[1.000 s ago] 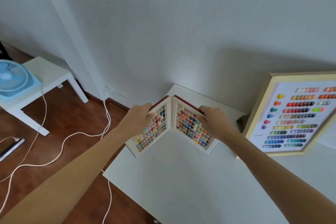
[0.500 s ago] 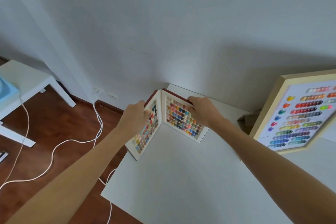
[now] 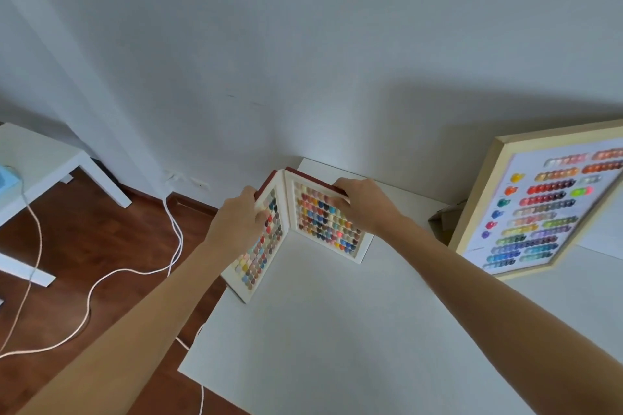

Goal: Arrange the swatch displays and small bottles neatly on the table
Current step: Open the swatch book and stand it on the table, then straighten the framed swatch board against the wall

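Note:
A hinged two-panel swatch book [image 3: 320,216] with red covers and rows of coloured chips stands upright like an open book at the far left corner of the white table [image 3: 337,330]. My left hand [image 3: 237,222] grips the top edge of its left panel, which reaches the table's left edge. My right hand [image 3: 362,204] holds the top of the right panel, which faces me. A large wood-framed swatch board [image 3: 539,209] leans tilted at the right. No small bottles are visible.
A brown cardboard piece [image 3: 445,221] lies behind the framed board. Left of the table, on the wooden floor, lie white cables [image 3: 101,283], and a low white side table [image 3: 40,162] carries a blue object. The wall runs close behind the table.
The two panels have been folded closer together, the left one swinging inward. The book has shifted slightly back toward the wall corner. The view has panned right.

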Demonstrator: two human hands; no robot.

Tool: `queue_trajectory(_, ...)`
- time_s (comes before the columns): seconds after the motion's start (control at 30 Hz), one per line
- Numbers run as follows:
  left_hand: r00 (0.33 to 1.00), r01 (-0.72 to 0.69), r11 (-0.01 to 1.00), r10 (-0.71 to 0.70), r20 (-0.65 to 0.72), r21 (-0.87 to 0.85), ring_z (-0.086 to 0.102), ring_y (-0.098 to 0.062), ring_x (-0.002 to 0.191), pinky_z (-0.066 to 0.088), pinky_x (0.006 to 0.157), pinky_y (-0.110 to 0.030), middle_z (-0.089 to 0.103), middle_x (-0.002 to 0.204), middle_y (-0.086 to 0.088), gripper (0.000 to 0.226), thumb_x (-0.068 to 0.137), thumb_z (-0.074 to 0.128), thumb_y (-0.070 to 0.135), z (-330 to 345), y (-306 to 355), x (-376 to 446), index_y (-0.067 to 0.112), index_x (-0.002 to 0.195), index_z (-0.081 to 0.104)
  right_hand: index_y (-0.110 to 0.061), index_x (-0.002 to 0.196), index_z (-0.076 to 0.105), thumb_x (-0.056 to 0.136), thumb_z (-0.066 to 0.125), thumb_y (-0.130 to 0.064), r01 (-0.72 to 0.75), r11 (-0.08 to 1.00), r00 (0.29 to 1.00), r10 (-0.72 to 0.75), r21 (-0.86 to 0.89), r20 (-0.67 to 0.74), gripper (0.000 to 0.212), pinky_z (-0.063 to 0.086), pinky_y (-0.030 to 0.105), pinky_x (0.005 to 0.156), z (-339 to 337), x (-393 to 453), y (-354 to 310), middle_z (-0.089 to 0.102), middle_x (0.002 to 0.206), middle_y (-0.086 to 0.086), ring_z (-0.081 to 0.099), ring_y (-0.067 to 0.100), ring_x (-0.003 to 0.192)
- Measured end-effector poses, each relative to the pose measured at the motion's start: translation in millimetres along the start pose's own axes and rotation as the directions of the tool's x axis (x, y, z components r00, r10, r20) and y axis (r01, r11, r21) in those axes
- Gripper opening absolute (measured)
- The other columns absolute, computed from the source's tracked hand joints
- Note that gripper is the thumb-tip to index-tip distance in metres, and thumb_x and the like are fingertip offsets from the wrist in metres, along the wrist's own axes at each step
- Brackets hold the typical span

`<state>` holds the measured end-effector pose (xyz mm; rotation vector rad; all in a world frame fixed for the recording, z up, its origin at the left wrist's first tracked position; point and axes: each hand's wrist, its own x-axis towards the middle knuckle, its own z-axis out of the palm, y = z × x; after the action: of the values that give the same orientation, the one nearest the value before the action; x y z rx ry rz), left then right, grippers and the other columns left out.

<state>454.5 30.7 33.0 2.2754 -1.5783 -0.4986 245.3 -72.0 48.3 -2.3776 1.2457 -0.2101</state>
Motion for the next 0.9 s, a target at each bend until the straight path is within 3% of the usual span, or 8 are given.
queue_trajectory(0.1, 0.991, -0.056, 0.997, 0.062, -0.115, 0.058, 0.065, -0.026, 0.099, 0.056, 0.078, -0.037, 0.063, 0.115, -0.008, 0.039, 0.092, 0.057, 0.03, -6.6, 21.5, -9.7, 0.014, 0.125, 0.044, -0.016, 0.124, 0.054, 0.095, 0.052, -0.032, 0.005, 1.0, 0.999, -0.004, 0.027, -0.042, 0.034, 0.049, 0.031, 0.084, -9.9, -12.3, 2.2, 0.064, 0.12, 0.007, 0.062, 0.023, 0.099)
queue_trajectory(0.2, 0.956, -0.158, 0.984, 0.172, -0.237, 0.077, 0.058, -0.028, 0.116, 0.048, 0.099, -0.044, 0.058, 0.129, -0.011, 0.048, 0.092, 0.059, 0.031, -4.1, 57.4, -25.2, 0.012, 0.133, 0.045, -0.018, 0.126, 0.052, 0.095, 0.05, -0.033, 0.025, 0.999, 0.997, -0.023, 0.025, -0.071, 0.035, 0.043, 0.038, 0.097, -21.7, -36.0, 16.5, 0.059, 0.128, 0.007, 0.054, 0.024, 0.115)
queue_trajectory(0.33, 0.913, -0.277, 0.961, 0.269, -0.306, 0.018, 0.054, -0.026, 0.122, 0.049, 0.1, -0.042, 0.056, 0.133, -0.009, 0.047, 0.092, 0.059, 0.029, 9.5, 114.7, -46.6, 0.013, 0.134, 0.046, -0.018, 0.121, 0.056, 0.095, 0.05, -0.031, 0.069, 0.998, 0.988, -0.066, 0.015, -0.141, 0.029, 0.038, 0.035, 0.1, -40.5, -78.7, 45.6, 0.058, 0.13, 0.005, 0.052, 0.024, 0.119)
queue_trajectory(0.43, 0.891, -0.376, 0.925, 0.343, -0.297, -0.062, 0.05, -0.024, 0.126, 0.048, 0.102, -0.039, 0.053, 0.136, -0.009, 0.046, 0.092, 0.058, 0.024, 33.5, 160.5, -63.0, 0.012, 0.135, 0.045, -0.018, 0.118, 0.059, 0.095, 0.052, -0.029, 0.074, 0.997, 0.979, -0.069, 0.022, -0.191, 0.027, 0.038, 0.025, 0.095, -56.8, -118.3, 81.8, 0.062, 0.126, 0.003, 0.058, 0.023, 0.113)
queue_trajectory(0.5, 0.89, -0.405, 0.907, 0.363, -0.274, -0.112, 0.047, -0.024, 0.129, 0.042, 0.104, -0.036, 0.051, 0.138, -0.009, 0.048, 0.092, 0.058, 0.022, 55.3, 191.5, -74.7, 0.011, 0.136, 0.044, -0.018, 0.118, 0.06, 0.094, 0.053, -0.029, 0.063, 0.997, 0.978, -0.054, 0.035, -0.201, 0.027, 0.041, 0.025, 0.096, -70.3, -146.4, 111.7, 0.063, 0.124, 0.002, 0.061, 0.021, 0.111)
queue_trajectory(0.7, 0.95, -0.297, 0.926, 0.262, -0.169, -0.231, 0.039, -0.026, 0.138, 0.038, 0.107, -0.034, 0.035, 0.152, -0.009, 0.067, 0.092, 0.06, 0.023, 123.5, 268.1, -90.2, 0.014, 0.147, 0.023, -0.012, 0.116, 0.063, 0.092, 0.057, -0.024, -0.035, 0.996, 0.954, 0.058, 0.083, -0.293, 0.028, 0.046, 0.028, 0.093, -106.1, -212.4, 197.9, 0.068, 0.119, 0.007, 0.064, 0.021, 0.105)
queue_trajectory(0.9, 0.978, -0.188, 0.932, 0.148, -0.147, -0.31, 0.042, -0.031, 0.136, 0.045, 0.102, -0.04, 0.028, 0.155, -0.012, 0.084, 0.09, 0.063, 0.019, 171.0, 306.1, -88.4, 0.018, 0.151, 0.006, -0.004, 0.118, 0.059, 0.092, 0.057, -0.017, -0.214, 0.947, 0.877, 0.295, 0.241, -0.379, 0.029, 0.049, 0.034, 0.094, -119.5, -236.7, 261.2, 0.068, 0.116, 0.014, 0.065, 0.027, 0.105)
